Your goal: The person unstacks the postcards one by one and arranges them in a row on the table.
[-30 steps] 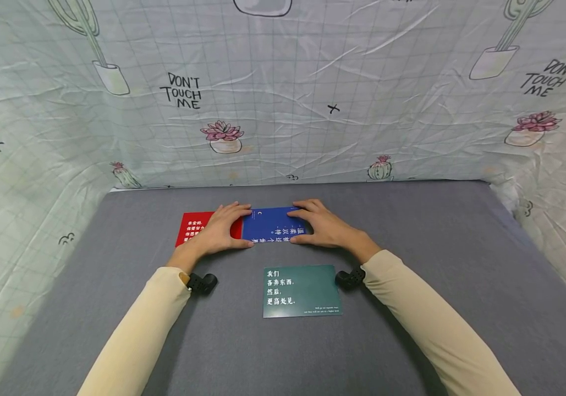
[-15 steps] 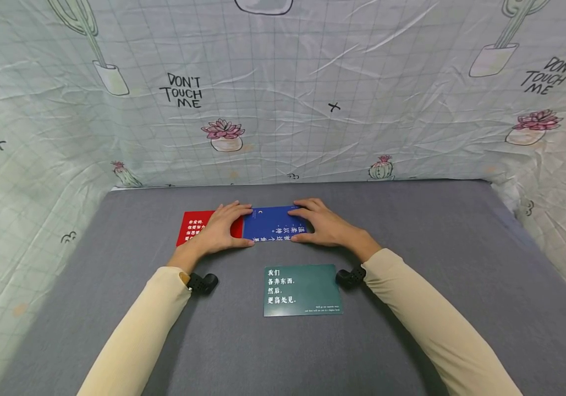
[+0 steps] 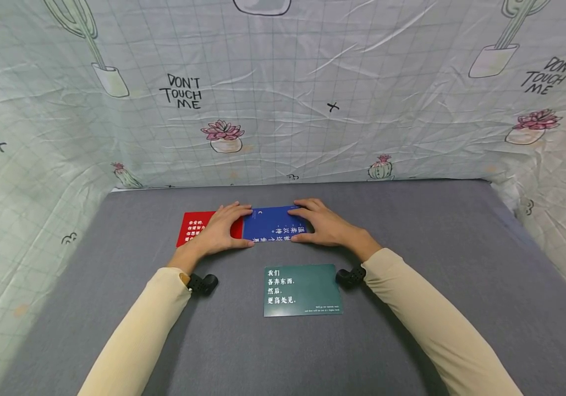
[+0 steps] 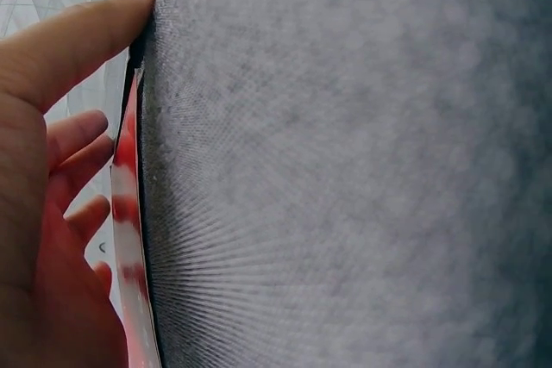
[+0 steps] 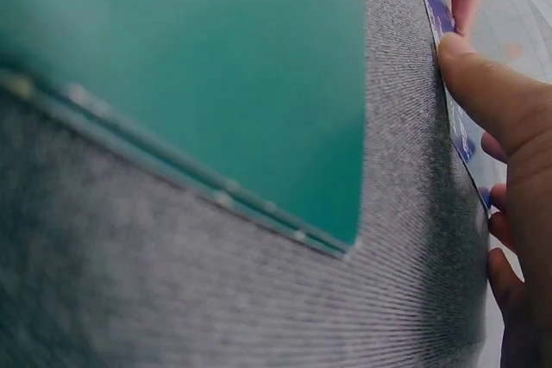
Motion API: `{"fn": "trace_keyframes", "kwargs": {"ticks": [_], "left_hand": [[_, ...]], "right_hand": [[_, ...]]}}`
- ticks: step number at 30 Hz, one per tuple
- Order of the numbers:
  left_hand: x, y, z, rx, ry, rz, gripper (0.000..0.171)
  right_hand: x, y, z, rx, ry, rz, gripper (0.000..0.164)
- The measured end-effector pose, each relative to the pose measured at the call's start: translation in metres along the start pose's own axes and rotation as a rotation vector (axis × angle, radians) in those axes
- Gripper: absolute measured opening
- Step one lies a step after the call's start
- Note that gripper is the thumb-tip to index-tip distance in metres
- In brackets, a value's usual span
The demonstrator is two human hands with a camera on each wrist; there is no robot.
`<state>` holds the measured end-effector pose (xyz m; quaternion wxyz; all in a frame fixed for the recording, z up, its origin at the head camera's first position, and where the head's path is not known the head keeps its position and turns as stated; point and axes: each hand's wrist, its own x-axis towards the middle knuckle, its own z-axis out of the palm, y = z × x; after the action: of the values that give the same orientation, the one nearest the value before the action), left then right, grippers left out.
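Observation:
A blue postcard (image 3: 269, 221) with white print lies at the back of the table, its writing upside down in the head view. My left hand (image 3: 218, 228) grips its left end, thumb at the near edge and fingertips at the far edge. At the right end my right hand (image 3: 331, 226) holds it the same way. Under the left hand and wrist lies a red postcard (image 3: 194, 223), partly hidden, adjoining the blue one on the left. In the right wrist view, my thumb (image 5: 492, 84) presses the edge of the blue postcard (image 5: 460, 131).
A dark green postcard (image 3: 307, 286) with white writing lies nearer, between the forearms; the right wrist camera hangs by its right edge. Grey cloth covers the table (image 3: 421, 231). A printed curtain (image 3: 283, 82) rises behind and at both sides.

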<state>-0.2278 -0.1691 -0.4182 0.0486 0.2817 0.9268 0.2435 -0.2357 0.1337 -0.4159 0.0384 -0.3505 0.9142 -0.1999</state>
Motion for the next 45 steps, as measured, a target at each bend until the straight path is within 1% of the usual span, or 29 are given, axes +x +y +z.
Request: {"fn": "trace_keyframes", "kwargs": {"ticks": [4,10,14,18,22,25,30,34,37,40,45], "left_hand": [[-0.001,0.001,-0.001,0.008,-0.001,0.012,0.082],[-0.005,0.007,-0.006,-0.026,0.001,0.031,0.086],[-0.012,0.013,-0.008,-0.056,0.017,0.053,0.086],[-0.022,0.025,-0.008,-0.086,0.047,0.093,0.088],[-0.033,0.037,-0.004,-0.082,0.062,0.135,0.088],[-0.042,0.046,-0.002,-0.088,0.064,0.154,0.089],[-0.056,0.062,0.003,-0.141,0.069,0.16,0.089],[-0.066,0.074,0.012,-0.181,0.052,0.163,0.089],[-0.073,0.079,0.019,-0.189,0.037,0.172,0.09],[-0.079,0.084,0.026,-0.198,0.038,0.181,0.09],[-0.087,0.088,0.035,-0.232,0.03,0.191,0.092]], "right_hand": [[-0.002,0.0,-0.002,0.016,-0.003,0.008,0.07],[-0.009,0.0,-0.008,0.018,0.018,-0.007,0.07],[-0.02,-0.001,-0.012,0.023,0.052,-0.04,0.069],[-0.033,-0.005,-0.016,0.031,0.075,-0.075,0.071],[-0.047,-0.011,-0.019,0.03,0.076,-0.11,0.072],[-0.056,-0.016,-0.02,0.025,0.079,-0.125,0.073],[-0.071,-0.024,-0.021,0.023,0.08,-0.123,0.073],[-0.083,-0.031,-0.021,0.033,0.092,-0.131,0.073],[-0.092,-0.035,-0.019,0.053,0.108,-0.158,0.073],[-0.1,-0.038,-0.017,0.068,0.116,-0.183,0.073],[-0.113,-0.041,-0.011,0.111,0.107,-0.181,0.073]]}}
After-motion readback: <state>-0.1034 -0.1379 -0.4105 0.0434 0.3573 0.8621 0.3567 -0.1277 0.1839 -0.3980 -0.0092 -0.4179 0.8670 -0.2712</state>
